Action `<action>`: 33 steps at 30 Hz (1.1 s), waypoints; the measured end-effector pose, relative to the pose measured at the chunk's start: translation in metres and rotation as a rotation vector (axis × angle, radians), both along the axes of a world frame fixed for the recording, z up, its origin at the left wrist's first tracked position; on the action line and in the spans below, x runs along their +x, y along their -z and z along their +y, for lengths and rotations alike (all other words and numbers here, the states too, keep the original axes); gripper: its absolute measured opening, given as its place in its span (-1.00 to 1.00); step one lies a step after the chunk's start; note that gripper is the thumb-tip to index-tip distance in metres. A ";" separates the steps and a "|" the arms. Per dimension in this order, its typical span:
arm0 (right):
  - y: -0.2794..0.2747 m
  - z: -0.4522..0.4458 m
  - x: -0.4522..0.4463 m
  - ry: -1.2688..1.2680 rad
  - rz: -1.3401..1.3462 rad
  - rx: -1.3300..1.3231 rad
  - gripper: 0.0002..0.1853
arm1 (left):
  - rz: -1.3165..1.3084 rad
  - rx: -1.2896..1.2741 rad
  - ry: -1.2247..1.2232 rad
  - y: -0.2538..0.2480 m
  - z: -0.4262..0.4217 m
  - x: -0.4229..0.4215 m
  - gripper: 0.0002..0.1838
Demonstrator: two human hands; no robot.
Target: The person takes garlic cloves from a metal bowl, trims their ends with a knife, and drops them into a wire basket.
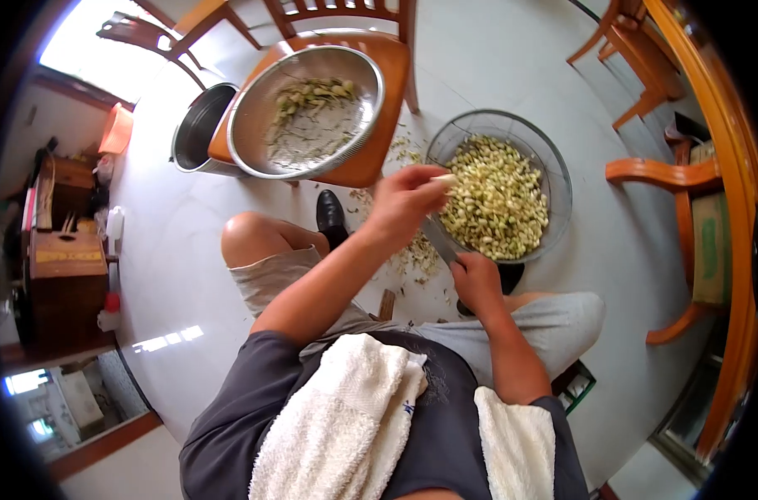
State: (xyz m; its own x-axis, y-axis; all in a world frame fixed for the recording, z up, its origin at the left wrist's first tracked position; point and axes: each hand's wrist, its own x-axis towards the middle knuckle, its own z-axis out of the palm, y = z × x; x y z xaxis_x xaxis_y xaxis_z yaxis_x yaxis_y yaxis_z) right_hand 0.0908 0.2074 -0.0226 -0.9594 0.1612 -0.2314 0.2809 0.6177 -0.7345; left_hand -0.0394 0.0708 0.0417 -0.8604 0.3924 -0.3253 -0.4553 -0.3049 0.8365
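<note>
My left hand (408, 200) is closed on a small pale piece (446, 179) near the rim of a round wire basket (565, 200). The kind of piece is too small to make out. In my right hand (477, 282) is a knife (439, 242), its blade pointing up toward my left hand. Many chopped pale-green and cream pieces (496, 200) fill the basket on the floor. A metal colander (371, 125) on the chair seat holds several uncut greenish pieces (321, 92) and thin scraps.
The wooden chair (375, 171) stands ahead, with a dark metal pot (200, 125) at its left. Scraps (421, 258) litter the floor between my feet. A wooden table (733, 333) and chairs line the right side; an orange bucket (116, 129) is at far left.
</note>
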 end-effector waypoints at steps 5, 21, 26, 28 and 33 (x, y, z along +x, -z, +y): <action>0.009 0.003 0.000 -0.041 0.042 -0.018 -0.79 | 0.386 -0.300 0.243 -0.008 0.055 -0.036 -0.46; 0.007 -0.004 0.001 -0.148 0.081 0.026 -0.80 | 0.412 -1.796 0.108 -0.012 -0.177 -0.244 -0.74; 0.005 -0.007 0.000 -0.158 0.067 0.008 -0.80 | 0.170 -1.715 -0.049 -0.030 -0.155 -0.234 -0.72; 0.005 -0.007 0.000 -0.160 0.066 -0.003 -0.79 | 0.172 -1.706 -0.105 -0.022 -0.155 -0.238 -0.72; 0.001 -0.006 0.001 -0.153 0.099 -0.011 -0.78 | 0.326 -1.692 -0.124 -0.034 -0.154 -0.225 -0.72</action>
State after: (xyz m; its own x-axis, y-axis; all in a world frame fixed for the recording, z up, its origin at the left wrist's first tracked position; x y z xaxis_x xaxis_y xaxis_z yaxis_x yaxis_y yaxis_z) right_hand 0.0913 0.2009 -0.0231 -0.9908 0.0093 -0.1352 0.1098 0.6397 -0.7607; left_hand -0.2643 -0.0832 0.0755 -0.9658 -0.2417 -0.0944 -0.2588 0.9225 0.2863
